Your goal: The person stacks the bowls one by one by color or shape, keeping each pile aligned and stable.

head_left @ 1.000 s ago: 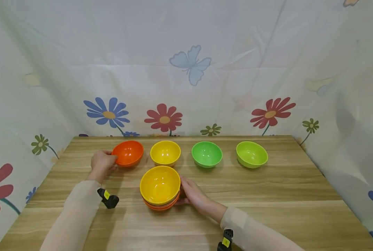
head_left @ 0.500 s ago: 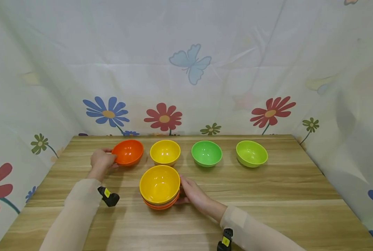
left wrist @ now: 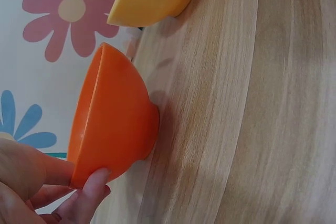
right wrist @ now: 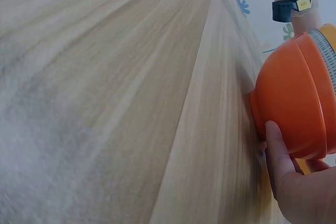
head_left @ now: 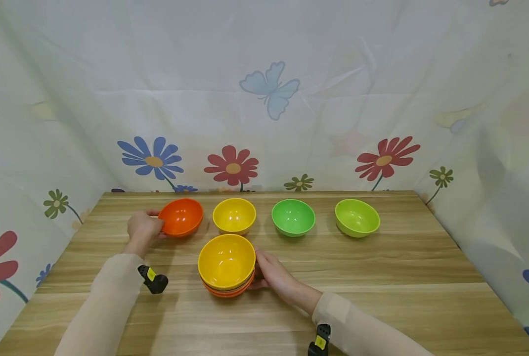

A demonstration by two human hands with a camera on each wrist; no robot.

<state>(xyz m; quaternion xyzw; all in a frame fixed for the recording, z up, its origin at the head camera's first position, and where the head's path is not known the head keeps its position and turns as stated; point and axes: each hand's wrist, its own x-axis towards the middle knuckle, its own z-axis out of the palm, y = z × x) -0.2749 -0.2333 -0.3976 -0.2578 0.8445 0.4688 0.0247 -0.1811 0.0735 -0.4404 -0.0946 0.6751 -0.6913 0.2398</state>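
An orange bowl (head_left: 182, 217) stands at the back left of the wooden table. Its left rim is pinched by my left hand (head_left: 144, 226); in the left wrist view the fingers (left wrist: 94, 190) lie at the rim and on the outer wall. Nearer to me is a stack of bowls, with a yellow bowl (head_left: 227, 262) on top and orange bowls (head_left: 229, 293) beneath. A greyish, patterned band (right wrist: 324, 51) shows between the colours. My right hand (head_left: 280, 279) holds the stack's right side, with one finger (right wrist: 275, 140) against the lowest orange bowl near its foot.
In the back row, a yellow bowl (head_left: 234, 217), a green bowl (head_left: 293, 218) and a lime-green bowl (head_left: 357, 218) stand right of the orange one. The stack is close in front of the yellow one. A flower-printed curtain (head_left: 318, 113) hangs behind the table (head_left: 380, 277).
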